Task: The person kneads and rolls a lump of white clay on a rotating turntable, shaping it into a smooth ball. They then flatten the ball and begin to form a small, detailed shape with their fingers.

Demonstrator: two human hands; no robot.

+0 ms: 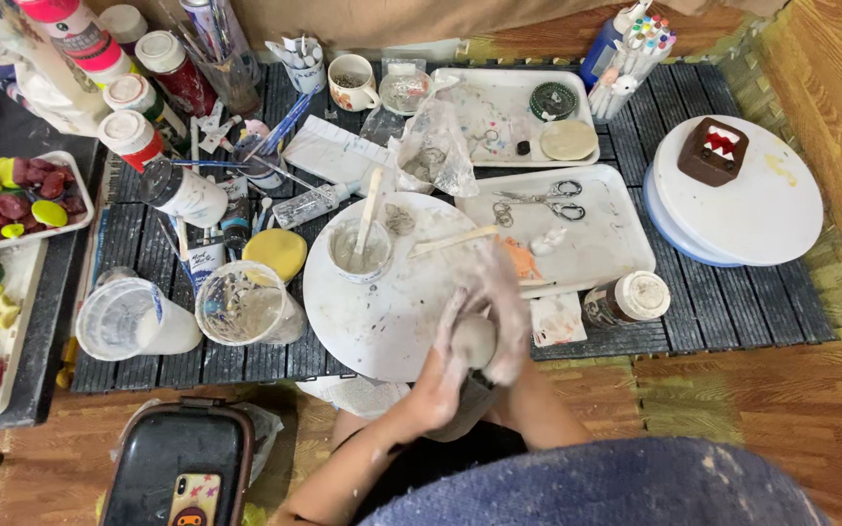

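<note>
- Far to the left of the hands, a white tray [78, 219] holds coloured clay pieces in red, green and yellow.
- Nearer, still left of the hands, a clear plastic cup [133, 319] lies on its side on the dark slatted mat [733, 312], just beside a second clear cup [246, 304] smeared with white.
- Above that cup, up and left of the hands, sits a yellow sponge [277, 251].
- Below and left of the hands, a dark case [179, 463] rests on the wooden floor.
- Just above the hands, a round white board [363, 312] carries a small cup of pale slip [359, 249] with a wooden stick [370, 206] standing in it.
- The left hand [439, 375], coated in grey clay, curls its fingers against the left side of a grey clay lump [475, 341] and grips it.
- The lump sits between both hands, at the near edge of the round board.
- The right hand [504, 317], blurred, is cupped over the top and right side of the lump, fingers bent around it.
- Up and right of the hands, a white tray [606, 244] holds scissors [550, 198].
- Just right of the hands stands a small jar with a white lid [633, 297].
- Far to the right, a white turntable [762, 209] bears a brown block figure [713, 151].
</note>
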